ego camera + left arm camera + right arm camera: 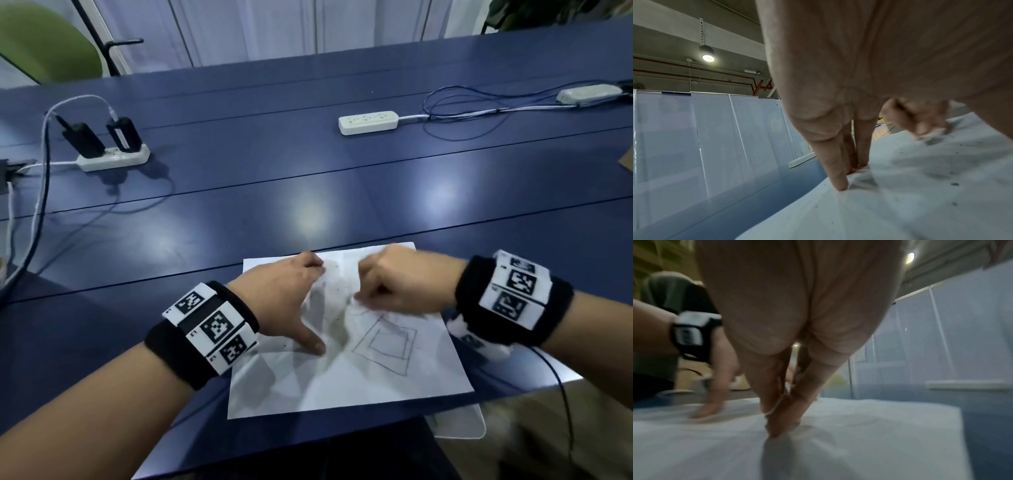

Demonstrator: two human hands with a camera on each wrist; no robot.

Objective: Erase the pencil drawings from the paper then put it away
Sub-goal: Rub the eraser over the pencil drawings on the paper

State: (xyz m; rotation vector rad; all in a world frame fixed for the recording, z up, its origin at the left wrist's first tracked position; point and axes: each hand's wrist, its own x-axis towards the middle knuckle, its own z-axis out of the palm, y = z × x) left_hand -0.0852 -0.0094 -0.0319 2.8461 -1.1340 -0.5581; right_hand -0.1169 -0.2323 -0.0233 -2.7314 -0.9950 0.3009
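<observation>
A white sheet of paper (342, 383) lies on the blue table (239, 219) close to its near edge. Nested pencil squares (387, 342) remain on its right half, and grey smudges and crumbs (330, 308) mark the middle. My left hand (291, 294) presses the paper flat with straight, spread fingers (838, 178). My right hand (358, 298) pinches a small white eraser (774, 408) and holds its tip on the paper just above the squares. The same eraser (931, 134) shows blurred in the left wrist view.
Far on the table are a power strip with two black adapters (113, 154), a second strip (368, 121), a white box (589, 93) and loose cables. A white sheet-like thing (459, 421) pokes out below the table's near edge. A green chair (41, 44) stands behind.
</observation>
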